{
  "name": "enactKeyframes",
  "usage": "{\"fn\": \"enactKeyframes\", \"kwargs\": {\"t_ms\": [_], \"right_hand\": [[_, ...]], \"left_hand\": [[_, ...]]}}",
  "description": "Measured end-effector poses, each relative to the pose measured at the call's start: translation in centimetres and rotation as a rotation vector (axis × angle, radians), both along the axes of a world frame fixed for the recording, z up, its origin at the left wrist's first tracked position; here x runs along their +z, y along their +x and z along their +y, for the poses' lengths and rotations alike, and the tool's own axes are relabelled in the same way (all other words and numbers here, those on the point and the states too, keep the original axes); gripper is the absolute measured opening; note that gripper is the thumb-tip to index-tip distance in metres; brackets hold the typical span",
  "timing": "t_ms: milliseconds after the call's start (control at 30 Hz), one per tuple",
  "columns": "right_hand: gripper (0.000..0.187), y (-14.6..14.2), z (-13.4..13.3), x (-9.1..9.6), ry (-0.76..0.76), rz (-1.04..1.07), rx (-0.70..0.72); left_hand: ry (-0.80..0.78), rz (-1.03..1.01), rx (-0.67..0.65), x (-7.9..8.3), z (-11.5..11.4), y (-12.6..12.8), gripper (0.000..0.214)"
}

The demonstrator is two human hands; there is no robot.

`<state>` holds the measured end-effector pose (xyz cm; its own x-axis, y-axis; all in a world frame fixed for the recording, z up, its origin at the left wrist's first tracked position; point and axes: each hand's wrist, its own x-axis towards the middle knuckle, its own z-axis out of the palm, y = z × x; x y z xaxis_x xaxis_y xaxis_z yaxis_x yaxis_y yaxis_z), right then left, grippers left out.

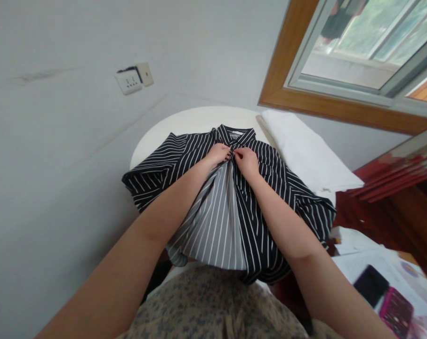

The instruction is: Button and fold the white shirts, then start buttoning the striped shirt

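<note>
A black shirt with white stripes (266,188) lies spread face up on a round white table (213,114), its collar pointing away from me. Below the chest its front falls apart and bares the grey striped inside. My left hand (218,153) pinches the front edge a little under the collar. From the other side my right hand (246,161) grips the opposite edge, fingertips close to those of the left. Any button between them is too small to make out. Both sleeves reach out to the table's sides, and the hem hangs over the near edge.
Folded white cloth (305,148) lies on the table's right side. Wall sockets (129,81) are behind at left, and a wood-framed window (291,52) at right. Lower right, a dark phone (371,285) and a pink-edged phone (396,310) rest on papers.
</note>
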<state>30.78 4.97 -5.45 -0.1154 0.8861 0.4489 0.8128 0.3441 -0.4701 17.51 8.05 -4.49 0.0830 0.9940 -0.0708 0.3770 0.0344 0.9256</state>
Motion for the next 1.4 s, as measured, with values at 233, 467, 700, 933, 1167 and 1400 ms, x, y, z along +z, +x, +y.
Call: {"fn": "enactKeyframes", "kwargs": {"t_ms": [233,467,700,933,1167,1400], "right_hand": [[0.03,-0.6,-0.4,0.5,-0.013,-0.216,-0.009],[0.025,0.6,0.7,-0.7,-0.082,0.117,0.111],[0.032,0.7,1.2,-1.0,-0.092,0.254,0.039],[0.032,0.8,1.6,-1.0,-0.086,0.157,0.079],[0.036,1.3,2.4,-1.7,-0.196,0.405,0.115],[0.023,2.2,1.6,0.6,-0.343,0.438,0.087]], "left_hand": [[-0.065,-0.092,-0.034,0.7,-0.4,-0.6,0.016],[-0.059,-0.068,-0.104,0.6,-0.3,-0.9,0.017],[-0.019,-0.035,-0.203,0.4,-0.2,-0.9,0.019],[0.009,-0.006,-0.286,-0.1,0.2,-1.3,0.011],[0.264,0.269,-0.234,-0.2,0.8,-1.5,0.017],[0.262,0.662,-0.366,2.2,0.7,-4.3,0.022]]}}
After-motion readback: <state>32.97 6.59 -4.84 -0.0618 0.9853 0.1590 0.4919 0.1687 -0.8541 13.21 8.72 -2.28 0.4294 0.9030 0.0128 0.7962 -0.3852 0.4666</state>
